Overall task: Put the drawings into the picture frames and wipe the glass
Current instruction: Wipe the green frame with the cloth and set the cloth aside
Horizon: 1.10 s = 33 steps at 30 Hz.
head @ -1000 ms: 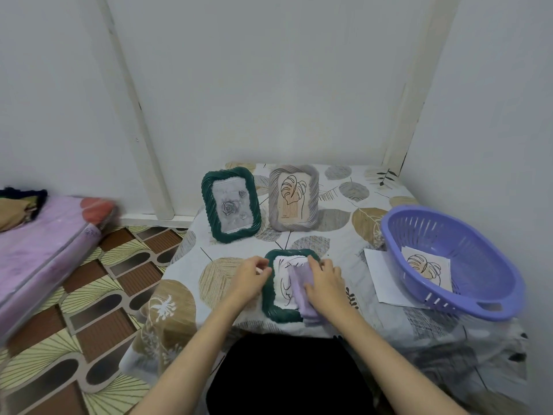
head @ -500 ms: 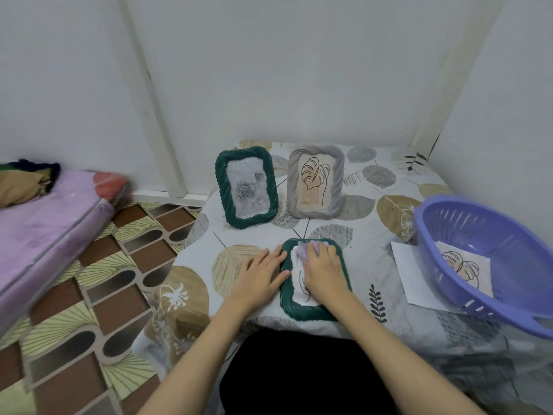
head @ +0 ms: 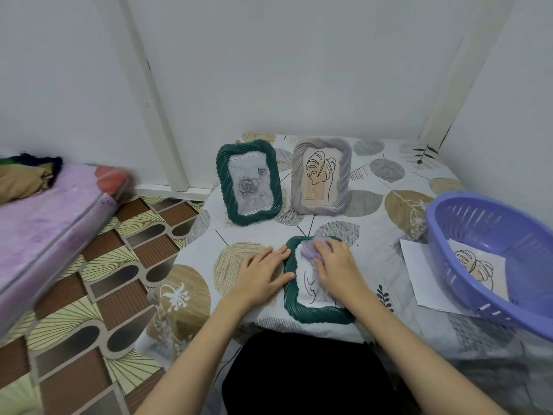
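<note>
Dark green frame (head: pixel 317 307) lies flat at the table's (head: pixel 374 265) near edge, rope-moulded border, white line drawing (head: pixel 309 287) under its glass. Right hand (head: pixel 338 265) presses a lilac cloth (head: pixel 311 250) onto the glass's far end, fingers curled over it. Left hand (head: pixel 263 272) lies flat, fingers straight, against the frame's left rim. Since a second ago the cloth has gone from mid-glass to the top edge, and the left fingers have uncurled.

Three picture frames (head: pixel 249 181) (head: pixel 321 175) (head: pixel 317 307), one purple basket (head: pixel 490 259), one lilac cloth (head: pixel 311 250), two hands (head: pixel 263 274) (head: pixel 338 268)
</note>
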Tool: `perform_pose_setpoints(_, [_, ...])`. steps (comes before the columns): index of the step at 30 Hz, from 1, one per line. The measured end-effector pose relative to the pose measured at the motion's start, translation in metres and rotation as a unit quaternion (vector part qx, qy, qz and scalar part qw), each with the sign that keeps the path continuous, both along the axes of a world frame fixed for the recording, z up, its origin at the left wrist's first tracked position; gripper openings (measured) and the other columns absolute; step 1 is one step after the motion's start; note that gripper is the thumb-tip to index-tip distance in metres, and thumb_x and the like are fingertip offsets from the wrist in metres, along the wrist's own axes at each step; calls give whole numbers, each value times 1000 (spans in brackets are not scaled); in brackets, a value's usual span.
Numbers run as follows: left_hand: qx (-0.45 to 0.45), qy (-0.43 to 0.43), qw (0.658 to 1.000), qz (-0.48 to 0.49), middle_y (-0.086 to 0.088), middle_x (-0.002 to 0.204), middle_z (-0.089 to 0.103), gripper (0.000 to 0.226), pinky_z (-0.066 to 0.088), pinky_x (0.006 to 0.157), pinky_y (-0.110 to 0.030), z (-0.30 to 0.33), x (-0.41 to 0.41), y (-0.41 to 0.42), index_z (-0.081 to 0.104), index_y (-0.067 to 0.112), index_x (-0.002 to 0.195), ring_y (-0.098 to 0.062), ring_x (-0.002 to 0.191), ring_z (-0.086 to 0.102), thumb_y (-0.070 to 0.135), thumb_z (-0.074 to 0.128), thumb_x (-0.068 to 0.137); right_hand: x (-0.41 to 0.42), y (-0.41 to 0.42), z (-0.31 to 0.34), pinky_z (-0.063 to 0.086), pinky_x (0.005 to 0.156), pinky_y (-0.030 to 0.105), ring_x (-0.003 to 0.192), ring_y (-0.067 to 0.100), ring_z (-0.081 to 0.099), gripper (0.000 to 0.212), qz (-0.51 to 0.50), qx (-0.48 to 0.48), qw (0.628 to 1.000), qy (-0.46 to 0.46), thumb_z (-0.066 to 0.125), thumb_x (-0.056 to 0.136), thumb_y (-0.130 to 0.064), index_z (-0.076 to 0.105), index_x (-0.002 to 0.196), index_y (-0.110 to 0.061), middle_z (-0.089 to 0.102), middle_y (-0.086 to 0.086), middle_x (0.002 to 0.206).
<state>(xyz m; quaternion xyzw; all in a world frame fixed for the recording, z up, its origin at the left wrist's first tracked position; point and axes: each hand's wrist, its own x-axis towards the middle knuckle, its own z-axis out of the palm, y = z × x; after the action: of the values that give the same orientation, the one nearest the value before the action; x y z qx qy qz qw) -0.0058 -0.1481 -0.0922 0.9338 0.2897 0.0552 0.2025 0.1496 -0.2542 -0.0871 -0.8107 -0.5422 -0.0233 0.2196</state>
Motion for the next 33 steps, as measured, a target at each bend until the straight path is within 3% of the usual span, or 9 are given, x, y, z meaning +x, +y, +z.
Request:
perform_pose_setpoints(6, [8, -6, 1000, -6, 20, 152, 23, 59, 12, 111, -28, -2, 0, 2, 29, 33, 142, -7, 142, 16, 59, 36, 89, -14, -13, -5, 48, 82, 34, 88, 29, 58, 37, 131, 21, 991, -1, 46, 82, -28, 64, 111, -12, 64, 9, 106])
perform_pose_setpoints(11, [-8, -8, 1000, -8, 21, 151, 23, 58, 11, 110, -28, 0, -2, 4, 28, 36, 142, -6, 142, 15, 55, 42, 89, 9, -27, -6, 52, 56, 35, 67, 31, 60, 41, 54, -15, 995, -82, 80, 56, -7, 68, 95, -9, 65, 12, 85])
perform_pose_setpoints(16, [-18, -9, 1000, -3, 20, 151, 23, 57, 11, 113, -31, 0, -1, 3, 28, 36, 142, -6, 142, 15, 54, 43, 89, -3, 8, -1, 39, 89, 40, 104, 33, 45, 41, -18, -50, 998, -31, 51, 85, -5, 51, 126, -7, 52, 16, 118])
perform_pose_setpoints(20, [-20, -7, 1000, -4, 20, 151, 24, 57, 11, 113, -32, 1, -1, 4, 29, 35, 141, -7, 142, 15, 53, 44, 89, -9, -6, -7, 50, 57, 31, 69, 27, 57, 51, 4, -50, 995, -92, 81, 49, -5, 68, 98, -8, 65, 11, 86])
perform_pose_setpoints(23, [-26, -11, 1000, -2, 20, 151, 26, 58, 11, 112, -31, 2, -1, 5, 31, 35, 141, -6, 142, 16, 53, 47, 88, -10, -15, -7, 46, 49, 25, 58, 26, 56, 53, -49, -65, 989, -123, 81, 33, -4, 70, 85, -4, 63, 11, 72])
perform_pose_setpoints(26, [-35, -14, 999, 1, 20, 150, 27, 58, 10, 112, -30, 4, -1, 4, 33, 34, 140, -6, 142, 17, 52, 48, 87, -12, 0, 0, 47, 65, 34, 77, 34, 55, 35, -80, -55, 992, -81, 59, 66, -4, 64, 99, 3, 62, 19, 89])
perform_pose_setpoints(29, [-33, -13, 999, 2, 20, 151, 26, 58, 10, 112, -31, 4, -1, 3, 32, 34, 140, -6, 142, 16, 53, 47, 88, -9, 11, -1, 34, 89, 38, 106, 33, 42, 41, -62, -62, 996, -20, 48, 84, -2, 50, 125, -4, 52, 18, 120])
perform_pose_setpoints(31, [-34, -13, 999, 0, 20, 151, 26, 58, 10, 113, -31, 4, -1, 4, 32, 34, 140, -6, 142, 16, 53, 47, 88, -6, 5, -3, 36, 88, 39, 102, 33, 43, 41, -27, -40, 999, 2, 51, 84, -3, 53, 125, -8, 54, 14, 121])
perform_pose_setpoints(33, [-37, -11, 999, -1, 20, 150, 26, 58, 11, 113, -31, 4, -1, 4, 33, 34, 140, -6, 142, 16, 53, 47, 88, -4, -3, -6, 45, 73, 37, 85, 32, 51, 41, -23, -42, 998, -41, 66, 70, -2, 63, 111, -7, 63, 14, 105])
